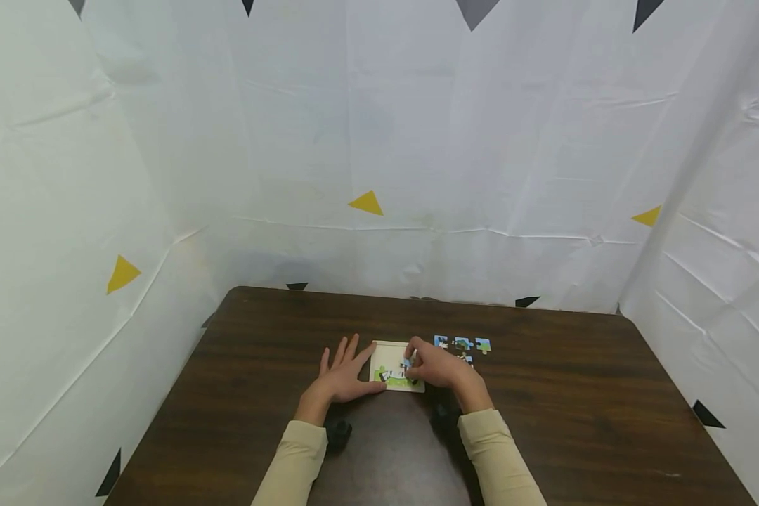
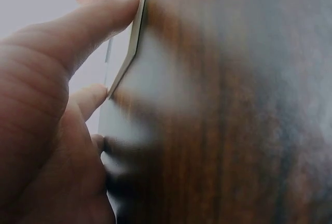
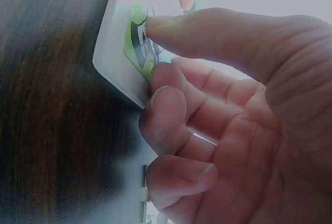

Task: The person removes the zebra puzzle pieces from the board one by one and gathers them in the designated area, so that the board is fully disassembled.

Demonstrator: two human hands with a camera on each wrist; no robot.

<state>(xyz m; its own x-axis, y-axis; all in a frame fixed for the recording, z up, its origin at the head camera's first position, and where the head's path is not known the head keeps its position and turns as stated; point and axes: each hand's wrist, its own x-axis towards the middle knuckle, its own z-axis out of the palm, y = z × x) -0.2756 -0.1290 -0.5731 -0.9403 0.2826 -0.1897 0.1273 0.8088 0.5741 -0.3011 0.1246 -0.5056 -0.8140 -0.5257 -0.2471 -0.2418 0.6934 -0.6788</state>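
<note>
A pale wooden puzzle tray (image 1: 388, 349) lies on the table, its lower part filled with green and white jigsaw pieces. My left hand (image 1: 341, 380) is spread at its left side. The left thumb (image 2: 111, 19) rests along the near edge and the index finger touches the far left corner. Over the tray's right half, my right hand (image 1: 439, 365) pinches a puzzle piece (image 1: 407, 364) between thumb and curled fingers. In the right wrist view, the right thumb (image 3: 207, 32) presses down by the green and black-and-white picture; the fingertips partly hide the piece.
Several loose puzzle pieces (image 1: 462, 344) with blue and green prints lie right of the tray, one partly behind the right hand. The dark wooden table (image 1: 582, 393) extends to both sides. White sheeting (image 1: 417, 140) with yellow and dark triangles surrounds it.
</note>
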